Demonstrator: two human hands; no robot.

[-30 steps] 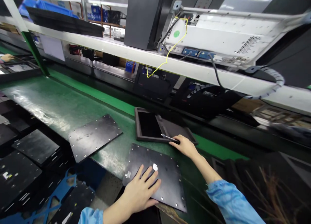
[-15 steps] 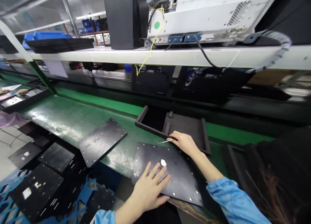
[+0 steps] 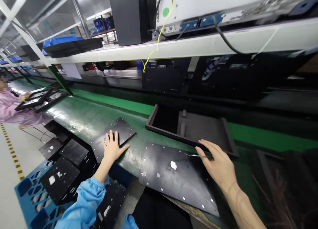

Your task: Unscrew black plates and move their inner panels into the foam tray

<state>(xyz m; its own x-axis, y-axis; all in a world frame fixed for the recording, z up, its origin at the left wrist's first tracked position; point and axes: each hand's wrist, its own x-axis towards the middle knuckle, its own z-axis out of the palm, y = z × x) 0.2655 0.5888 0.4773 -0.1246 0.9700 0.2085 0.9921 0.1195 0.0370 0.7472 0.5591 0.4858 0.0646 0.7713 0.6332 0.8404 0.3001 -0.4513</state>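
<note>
My left hand (image 3: 112,149) lies with spread fingers on the smaller black panel (image 3: 126,131), which has small light dots along its edges. In my right hand (image 3: 220,167) is a pair of thin metal tweezers (image 3: 192,155), pointing left over the larger black panel (image 3: 171,179). That panel lies flat at the bench's front edge and bears a torn white patch (image 3: 173,165) near its middle. Just behind my right hand sits a dark foam tray (image 3: 206,126) with a raised rim and a divider.
The green bench (image 3: 81,111) runs off to the left, where a person in a pink sleeve (image 3: 12,105) handles framed parts. Below stand stacked black units (image 3: 61,177) on a blue plastic pallet (image 3: 32,192). Overhead, a white shelf (image 3: 188,45) carries equipment, and a yellow cord (image 3: 159,43) hangs down.
My left hand has left the larger panel and moved left onto the smaller one. My right hand, still holding the tweezers, has shifted right and nearer. The camera view has turned left.
</note>
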